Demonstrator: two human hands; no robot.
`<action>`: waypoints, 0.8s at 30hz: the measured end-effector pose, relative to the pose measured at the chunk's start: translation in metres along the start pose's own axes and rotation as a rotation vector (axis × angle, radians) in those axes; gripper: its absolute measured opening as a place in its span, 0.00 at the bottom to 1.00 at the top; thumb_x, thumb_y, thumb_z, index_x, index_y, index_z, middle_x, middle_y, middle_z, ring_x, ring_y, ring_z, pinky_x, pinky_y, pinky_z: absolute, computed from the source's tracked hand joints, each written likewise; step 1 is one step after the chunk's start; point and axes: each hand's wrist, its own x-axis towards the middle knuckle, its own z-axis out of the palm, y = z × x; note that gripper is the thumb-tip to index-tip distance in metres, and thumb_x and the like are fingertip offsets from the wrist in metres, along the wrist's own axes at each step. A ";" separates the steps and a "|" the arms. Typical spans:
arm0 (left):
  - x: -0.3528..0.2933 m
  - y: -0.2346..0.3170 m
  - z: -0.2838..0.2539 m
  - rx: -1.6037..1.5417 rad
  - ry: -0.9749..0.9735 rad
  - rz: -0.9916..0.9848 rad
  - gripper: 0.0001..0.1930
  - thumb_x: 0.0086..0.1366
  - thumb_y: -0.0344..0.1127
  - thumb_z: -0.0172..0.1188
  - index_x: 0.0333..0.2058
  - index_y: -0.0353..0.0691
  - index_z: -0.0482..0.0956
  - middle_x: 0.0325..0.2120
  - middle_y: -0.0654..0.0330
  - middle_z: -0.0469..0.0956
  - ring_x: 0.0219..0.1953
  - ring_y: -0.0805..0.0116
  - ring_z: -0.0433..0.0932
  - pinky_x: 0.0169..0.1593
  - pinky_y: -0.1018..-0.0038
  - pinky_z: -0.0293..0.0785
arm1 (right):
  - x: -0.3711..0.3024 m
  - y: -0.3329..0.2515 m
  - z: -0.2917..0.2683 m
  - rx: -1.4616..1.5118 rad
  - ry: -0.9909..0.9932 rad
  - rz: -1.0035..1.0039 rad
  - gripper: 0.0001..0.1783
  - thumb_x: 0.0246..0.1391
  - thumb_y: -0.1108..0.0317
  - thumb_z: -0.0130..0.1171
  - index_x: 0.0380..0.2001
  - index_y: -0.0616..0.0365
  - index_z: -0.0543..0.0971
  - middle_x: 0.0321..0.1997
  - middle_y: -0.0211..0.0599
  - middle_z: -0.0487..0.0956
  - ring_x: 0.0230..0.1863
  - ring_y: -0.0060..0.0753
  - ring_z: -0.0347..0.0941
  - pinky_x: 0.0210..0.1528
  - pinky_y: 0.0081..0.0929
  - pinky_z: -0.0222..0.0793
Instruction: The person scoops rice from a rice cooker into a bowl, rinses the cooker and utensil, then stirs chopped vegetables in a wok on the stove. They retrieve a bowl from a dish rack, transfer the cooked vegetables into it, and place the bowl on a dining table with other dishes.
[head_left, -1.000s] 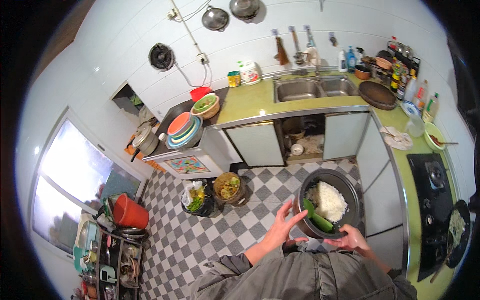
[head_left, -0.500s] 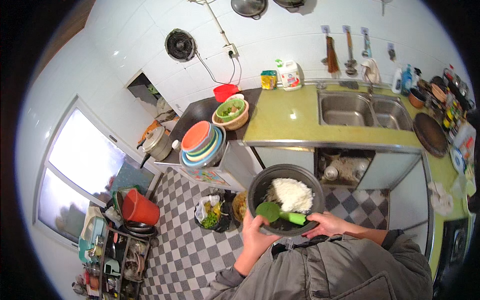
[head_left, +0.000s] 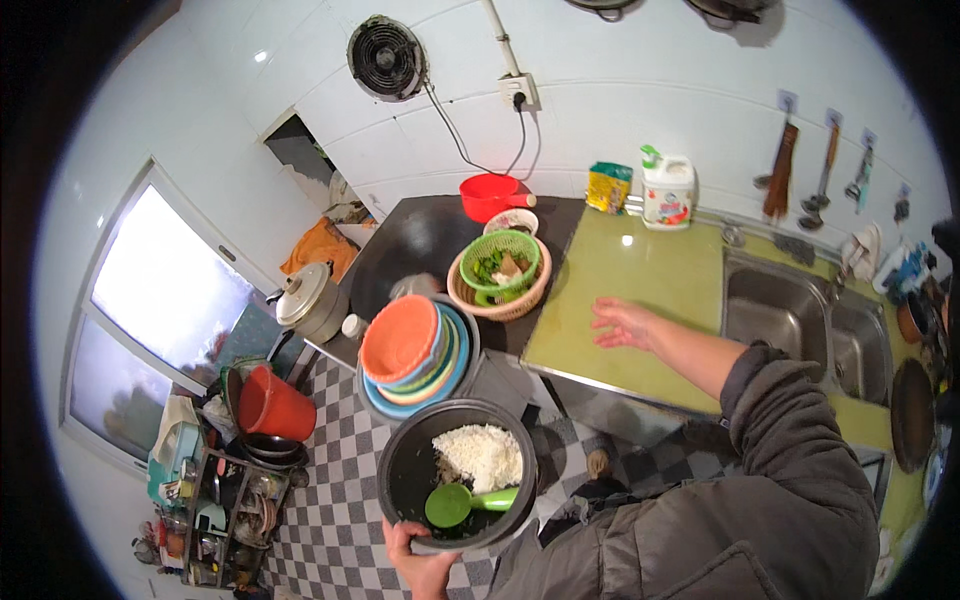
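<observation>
My left hand [head_left: 420, 562] grips the near rim of a dark round pot [head_left: 400, 470], held low in front of me above the checkered floor. Inside the pot lie a heap of white rice [head_left: 484, 455] and a green plastic ladle [head_left: 460, 502]. My right hand [head_left: 622, 322] is stretched out over the yellow-green countertop [head_left: 640, 280], fingers spread, palm down, holding nothing. Just beyond the pot stands a stack of coloured plastic bowls [head_left: 412, 348], orange on top. A green basket of vegetables [head_left: 500, 262] sits inside a tan bowl behind it.
A steel double sink [head_left: 800, 320] lies right of the counter. A red bowl [head_left: 492, 194], yellow packet [head_left: 608, 186] and white detergent jug [head_left: 668, 194] stand by the wall. A lidded metal pot [head_left: 310, 298], red bucket [head_left: 270, 404] and cluttered rack [head_left: 220, 500] are at left.
My right hand has let go of the pot and reached out over the countertop. The view has swung left, and the pot now hangs from my left hand alone.
</observation>
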 end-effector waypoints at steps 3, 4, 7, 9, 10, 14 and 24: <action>0.036 -0.016 0.007 -0.178 0.104 -0.078 0.24 0.31 0.32 0.74 0.24 0.42 0.65 0.28 0.64 0.65 0.33 0.69 0.66 0.44 0.73 0.63 | 0.097 -0.051 -0.018 -0.017 0.128 -0.058 0.47 0.52 0.49 0.63 0.67 0.46 0.49 0.57 0.49 0.66 0.37 0.43 0.76 0.42 0.36 0.75; 0.051 -0.019 0.007 -0.146 0.130 -0.054 0.25 0.31 0.33 0.75 0.25 0.42 0.66 0.27 0.64 0.64 0.32 0.69 0.66 0.45 0.73 0.62 | 0.126 -0.067 -0.021 -0.043 0.147 -0.106 0.46 0.51 0.50 0.64 0.67 0.45 0.51 0.56 0.48 0.67 0.36 0.42 0.76 0.40 0.35 0.76; 0.075 -0.003 -0.012 -0.157 0.128 -0.013 0.11 0.48 0.30 0.62 0.30 0.42 0.71 0.26 0.62 0.69 0.27 0.73 0.67 0.32 0.77 0.62 | 0.207 -0.107 -0.018 -0.100 0.265 -0.258 0.46 0.49 0.52 0.66 0.66 0.44 0.54 0.53 0.47 0.70 0.35 0.38 0.75 0.35 0.32 0.76; 0.094 0.009 -0.018 -0.173 0.117 0.030 0.16 0.43 0.31 0.68 0.30 0.41 0.70 0.26 0.63 0.69 0.25 0.74 0.65 0.32 0.77 0.61 | 0.255 -0.127 -0.012 -0.113 0.360 -0.388 0.45 0.47 0.54 0.68 0.65 0.43 0.56 0.52 0.47 0.71 0.34 0.36 0.74 0.32 0.30 0.76; 0.096 0.017 -0.019 -0.169 0.114 -0.031 0.17 0.43 0.31 0.69 0.30 0.41 0.70 0.26 0.63 0.69 0.26 0.75 0.66 0.32 0.78 0.62 | 0.277 -0.136 -0.008 -0.094 0.412 -0.422 0.46 0.46 0.57 0.69 0.65 0.44 0.56 0.51 0.48 0.73 0.33 0.34 0.74 0.29 0.28 0.75; 0.093 0.045 -0.019 -0.110 0.156 -0.184 0.17 0.41 0.30 0.70 0.29 0.39 0.70 0.26 0.64 0.70 0.27 0.76 0.67 0.32 0.80 0.63 | 0.352 -0.158 0.005 -0.132 0.474 -0.436 0.47 0.45 0.62 0.69 0.66 0.46 0.57 0.51 0.46 0.73 0.34 0.32 0.74 0.28 0.27 0.73; 0.101 0.070 -0.005 0.142 0.114 -0.127 0.21 0.35 0.35 0.75 0.27 0.40 0.72 0.29 0.63 0.70 0.32 0.71 0.68 0.35 0.76 0.65 | 0.414 -0.197 -0.002 -0.034 0.504 -0.492 0.17 0.54 0.62 0.60 0.42 0.64 0.76 0.32 0.40 0.77 0.24 0.31 0.75 0.26 0.25 0.78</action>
